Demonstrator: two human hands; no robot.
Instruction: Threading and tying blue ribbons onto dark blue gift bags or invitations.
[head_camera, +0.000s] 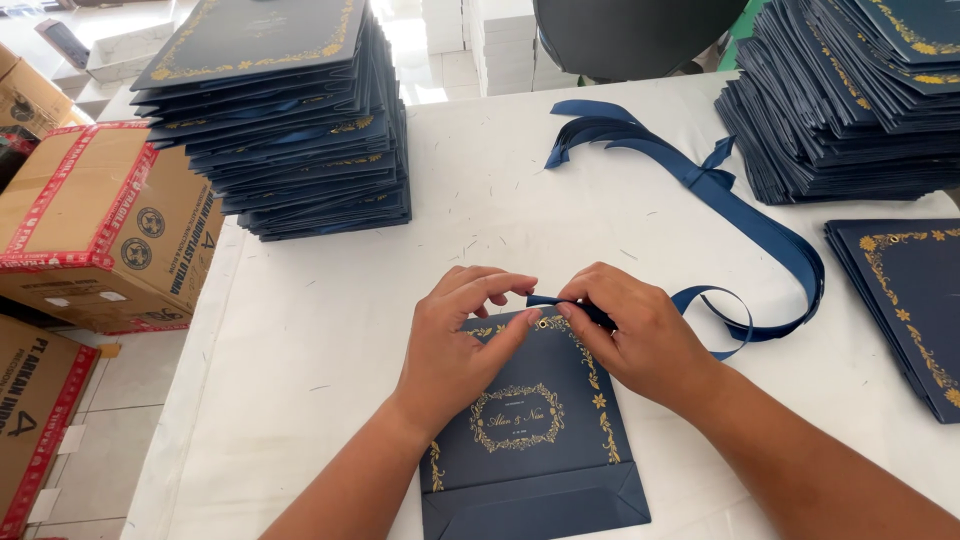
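- A flat navy paper bag with gold floral print (535, 430) lay at the table's near edge, its folded base toward the person.
- A long navy satin ribbon (745, 215) trailed from the bag's top edge toward the table's far right corner.
- The right hand (635, 335) pinched the ribbon's end at the bag's top edge.
- The left hand (455, 345) rested on the bag, fingers curled, fingertips touching the same ribbon end.
- A tall stack of matching bags (290, 120) stood at the far left corner of the white table (320, 330), another stack (850, 100) at the far right.
- A brown cardboard box with red tape (95, 225) sat just beside the left edge.
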